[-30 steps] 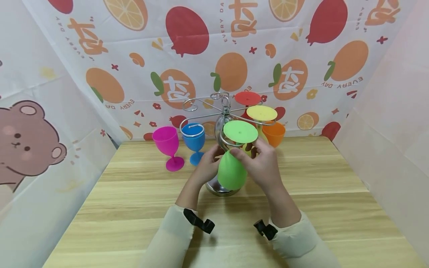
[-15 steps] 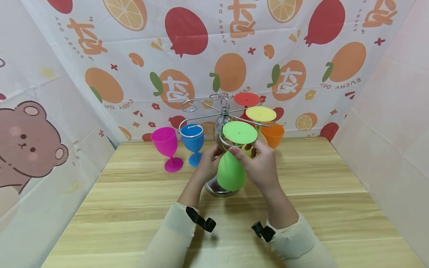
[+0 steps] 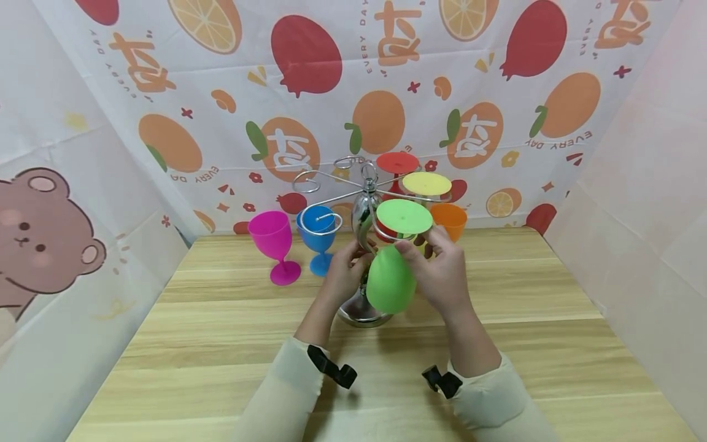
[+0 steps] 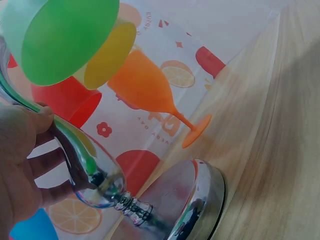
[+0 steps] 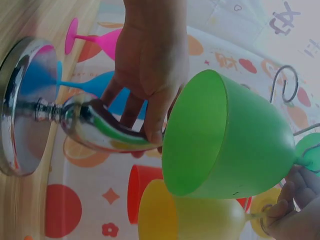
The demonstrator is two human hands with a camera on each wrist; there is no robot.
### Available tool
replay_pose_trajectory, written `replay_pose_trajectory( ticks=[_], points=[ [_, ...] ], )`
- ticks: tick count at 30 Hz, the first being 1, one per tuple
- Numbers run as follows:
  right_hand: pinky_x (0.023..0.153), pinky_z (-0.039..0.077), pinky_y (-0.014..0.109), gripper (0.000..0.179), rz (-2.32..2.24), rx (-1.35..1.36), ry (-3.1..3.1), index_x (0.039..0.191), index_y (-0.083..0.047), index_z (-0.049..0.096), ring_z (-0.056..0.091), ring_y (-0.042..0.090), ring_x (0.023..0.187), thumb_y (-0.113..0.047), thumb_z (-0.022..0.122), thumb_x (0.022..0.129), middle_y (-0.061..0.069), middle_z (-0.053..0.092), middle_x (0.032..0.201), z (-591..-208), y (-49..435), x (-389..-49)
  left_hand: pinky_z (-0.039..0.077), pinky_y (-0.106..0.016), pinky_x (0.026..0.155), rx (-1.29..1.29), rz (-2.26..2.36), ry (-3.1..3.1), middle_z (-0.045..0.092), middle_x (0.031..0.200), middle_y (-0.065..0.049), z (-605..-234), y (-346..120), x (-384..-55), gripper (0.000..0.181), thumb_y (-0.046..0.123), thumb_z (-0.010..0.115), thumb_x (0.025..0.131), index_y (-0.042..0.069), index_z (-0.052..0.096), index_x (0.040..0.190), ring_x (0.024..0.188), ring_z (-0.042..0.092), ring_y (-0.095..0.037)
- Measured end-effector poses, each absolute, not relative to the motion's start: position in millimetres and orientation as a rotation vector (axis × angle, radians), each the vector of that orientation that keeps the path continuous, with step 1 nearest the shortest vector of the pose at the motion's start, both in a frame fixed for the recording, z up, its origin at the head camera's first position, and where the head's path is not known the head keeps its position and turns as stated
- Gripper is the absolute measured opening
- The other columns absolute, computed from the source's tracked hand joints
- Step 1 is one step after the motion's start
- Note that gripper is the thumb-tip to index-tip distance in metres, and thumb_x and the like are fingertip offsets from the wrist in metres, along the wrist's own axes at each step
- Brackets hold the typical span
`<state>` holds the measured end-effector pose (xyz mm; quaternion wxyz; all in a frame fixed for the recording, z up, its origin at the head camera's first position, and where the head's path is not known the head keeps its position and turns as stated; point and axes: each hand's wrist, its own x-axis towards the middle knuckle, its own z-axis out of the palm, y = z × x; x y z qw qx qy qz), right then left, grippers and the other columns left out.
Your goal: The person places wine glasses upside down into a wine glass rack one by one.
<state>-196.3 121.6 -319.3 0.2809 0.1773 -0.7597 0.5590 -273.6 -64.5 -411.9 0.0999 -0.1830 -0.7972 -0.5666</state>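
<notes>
A chrome goblet stand [image 3: 364, 312] rises from the table, its curved post gripped by my left hand [image 3: 343, 276]. In the left wrist view, fingers wrap around the shiny post [image 4: 95, 170]. A green goblet [image 3: 391, 282] hangs upside down by its foot from a front wire loop. My right hand [image 3: 442, 273] holds it near the stem, thumb at the top of the bowl. Behind it hang a yellow goblet [image 3: 426, 183] and a red goblet [image 3: 396, 162], also inverted. The right wrist view shows the right hand's fingers [image 5: 300, 187] close to the green and yellow stems.
Upright on the table stand a magenta goblet [image 3: 272, 236] and a blue goblet [image 3: 318, 230] at left, and an orange goblet [image 3: 450, 220] at back right. Bare wire loops [image 3: 307, 185] reach out at the stand's left. A printed cloth [image 3: 221, 159] hangs behind the table.
The stand's wire top has turned slightly: the green goblet and my right hand have shifted right, while the red goblet has shifted left. My left hand stays on the post.
</notes>
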Motion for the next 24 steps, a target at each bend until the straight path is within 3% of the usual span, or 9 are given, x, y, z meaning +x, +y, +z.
replay_pose_trajectory(
  ticks=[5,14,19,22,24],
  points=[
    [0.061,0.034,0.027,0.056,1.514,0.488,-2.006,0.102,-0.004,0.073,0.046,0.017,0.082,-0.058,0.065,0.085,0.007,0.056,0.085,-322.2,132.1,-199.1,0.058,-0.041,0.082,-0.514,-1.625,-2.340,0.070,0.113,-0.002,-414.3,-63.1,-271.6,0.015,0.010,0.057,0.099,0.017,0.064,0.111,0.109,0.065,-0.021],
    [0.056,0.037,0.022,0.023,1.546,0.429,-1.984,0.111,-0.006,0.073,0.046,0.016,0.077,-0.021,0.066,0.095,0.001,0.056,0.085,-323.4,146.8,-205.8,0.058,-0.040,0.081,-0.476,-1.592,-2.298,0.069,0.115,-0.005,-415.0,-58.1,-268.4,0.018,0.009,0.057,0.099,0.010,0.065,0.115,0.112,0.064,-0.023],
    [0.050,0.035,0.020,0.021,1.575,0.409,-1.955,0.100,-0.002,0.071,0.045,0.014,0.067,-0.020,0.062,0.098,-0.001,0.053,0.080,-324.4,153.5,-211.0,0.058,-0.040,0.082,-0.442,-1.551,-2.289,0.070,0.115,-0.007,-417.3,-55.3,-267.5,0.020,0.010,0.058,0.099,0.008,0.067,0.116,0.111,0.065,-0.024],
    [0.047,0.031,0.020,0.026,1.604,0.386,-1.948,0.107,-0.003,0.072,0.040,0.011,0.060,-0.024,0.060,0.099,-0.003,0.049,0.073,-324.8,157.6,-214.0,0.058,-0.040,0.081,-0.429,-1.530,-2.269,0.070,0.111,-0.010,-418.9,-53.6,-267.4,0.018,0.010,0.060,0.098,0.005,0.068,0.113,0.107,0.065,-0.024],
    [0.051,0.036,0.019,0.030,1.629,0.361,-1.953,0.114,-0.005,0.072,0.045,0.009,0.064,-0.027,0.059,0.099,-0.006,0.058,0.077,-324.8,160.7,-216.2,0.058,-0.040,0.080,-0.424,-1.507,-2.263,0.070,0.109,-0.010,-419.3,-52.8,-267.1,0.018,0.009,0.060,0.097,0.005,0.069,0.112,0.105,0.065,-0.024]
  ],
)
